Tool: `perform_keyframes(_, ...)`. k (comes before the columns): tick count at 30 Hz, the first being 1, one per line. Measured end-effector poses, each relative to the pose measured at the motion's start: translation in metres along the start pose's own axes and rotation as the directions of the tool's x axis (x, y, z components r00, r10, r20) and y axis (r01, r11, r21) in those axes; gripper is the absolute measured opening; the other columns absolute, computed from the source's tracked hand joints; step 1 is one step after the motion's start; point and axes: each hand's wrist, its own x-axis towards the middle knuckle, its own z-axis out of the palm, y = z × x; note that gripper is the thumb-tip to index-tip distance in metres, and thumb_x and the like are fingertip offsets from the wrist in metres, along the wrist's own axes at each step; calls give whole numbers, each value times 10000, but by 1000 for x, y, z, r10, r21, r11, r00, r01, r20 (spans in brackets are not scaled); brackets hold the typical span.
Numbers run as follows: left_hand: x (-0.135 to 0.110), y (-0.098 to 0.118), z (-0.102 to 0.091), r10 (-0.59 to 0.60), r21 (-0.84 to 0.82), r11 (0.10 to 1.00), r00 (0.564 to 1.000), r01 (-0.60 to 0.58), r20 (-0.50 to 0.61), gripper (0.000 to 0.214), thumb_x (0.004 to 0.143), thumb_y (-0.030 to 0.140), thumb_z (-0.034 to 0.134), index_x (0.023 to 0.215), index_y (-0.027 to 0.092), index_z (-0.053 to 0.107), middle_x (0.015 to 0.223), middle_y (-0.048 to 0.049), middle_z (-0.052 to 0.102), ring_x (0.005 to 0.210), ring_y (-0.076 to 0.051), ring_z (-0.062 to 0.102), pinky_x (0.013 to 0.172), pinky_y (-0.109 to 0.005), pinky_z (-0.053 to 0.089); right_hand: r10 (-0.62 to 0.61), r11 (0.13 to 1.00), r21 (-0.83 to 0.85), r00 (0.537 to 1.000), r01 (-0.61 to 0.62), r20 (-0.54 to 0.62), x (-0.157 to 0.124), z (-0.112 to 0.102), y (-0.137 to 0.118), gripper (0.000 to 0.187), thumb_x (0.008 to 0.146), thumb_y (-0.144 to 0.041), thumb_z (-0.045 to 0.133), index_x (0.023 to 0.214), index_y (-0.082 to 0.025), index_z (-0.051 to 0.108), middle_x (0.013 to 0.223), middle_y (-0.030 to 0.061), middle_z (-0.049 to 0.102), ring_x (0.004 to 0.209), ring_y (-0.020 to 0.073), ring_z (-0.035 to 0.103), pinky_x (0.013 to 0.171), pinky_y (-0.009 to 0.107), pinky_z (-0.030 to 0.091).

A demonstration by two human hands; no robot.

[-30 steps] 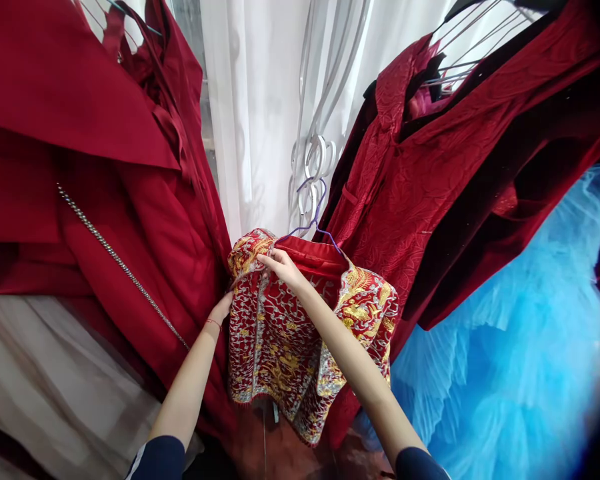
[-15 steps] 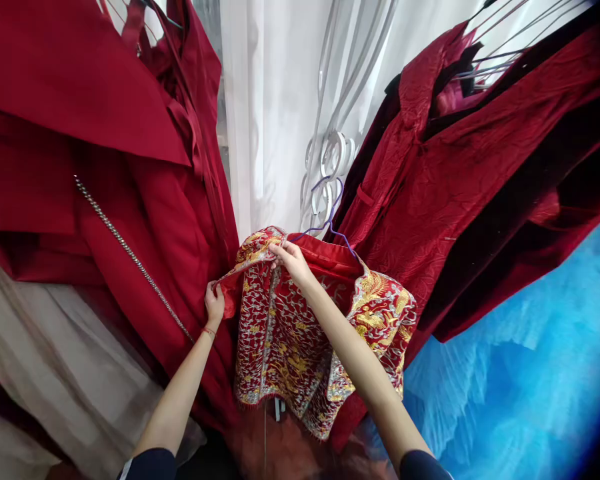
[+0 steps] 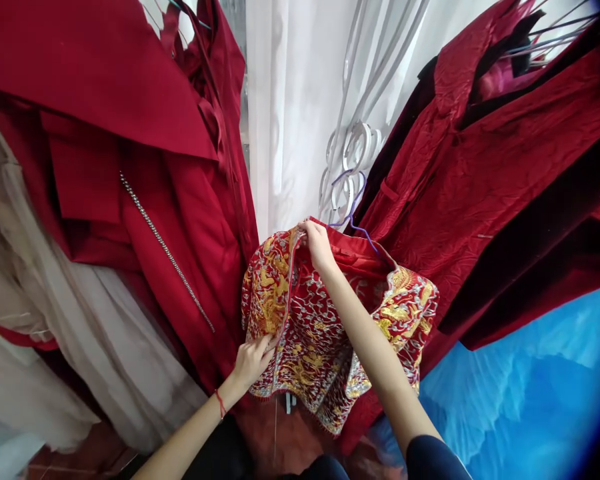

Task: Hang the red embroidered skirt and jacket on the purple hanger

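A short red jacket [image 3: 313, 343] with dense gold and silver embroidery hangs in front of me on a thin purple hanger [image 3: 359, 223], its red lining showing at the neck. My right hand [image 3: 318, 244] grips the collar edge, fingers closed over the cloth. Lower down, my left hand [image 3: 253, 361] has its fingers closed at the edge of the left front panel [image 3: 270, 293]; the fingertips are partly hidden by the fabric. That panel now lies flat over the jacket's left side. A red string circles my left wrist.
Red gowns [image 3: 180, 193] hang close on the left, one with a beaded trim. More dark red garments [image 3: 510, 173] crowd the right. Blue tulle [image 3: 530, 387] spreads at lower right, pale fabric [image 3: 95, 320] at lower left. A white scrollwork stand [image 3: 359, 148] stands behind.
My left hand has moved down and right, bringing the lifted front panel down across the jacket's left side. My right hand stays on the collar. The camera view has shifted slightly left.
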Motion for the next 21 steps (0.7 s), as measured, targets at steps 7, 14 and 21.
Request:
perform_keyframes(7, 32, -34, -25, -209, -1, 977, 958, 213, 197, 348, 942, 434, 473, 987, 190, 717, 813, -78, 768, 687, -193, 723, 607, -231, 481, -109, 958, -247, 983, 144, 149, -17, -27, -11, 352, 785, -487, 612, 642, -224, 426, 608, -52, 466, 551, 96, 463, 503, 217, 419)
perform_keyframes(14, 38, -61, -36, -499, 358, 863, 704, 356, 505, 549, 973, 517, 350, 870, 148, 742, 871, -159, 752, 885, -271, 723, 745, -300, 492, -27, 794, -600, 992, 95, 121, -32, -9, 16, 277, 765, -463, 663, 725, -199, 586, 675, 24, 625, 689, 186, 606, 654, 285, 471)
perform_keyframes(21, 34, -50, -9, -542, 384, 840, 597, 382, 592, 488, 1006, 363, 268, 1151, 123, 667, 1052, -187, 728, 983, -292, 705, 798, -358, 506, 70, 601, -786, 970, 145, 232, -32, -7, 24, 191, 772, -353, 666, 683, -194, 610, 695, 50, 655, 735, 212, 628, 715, 303, 467)
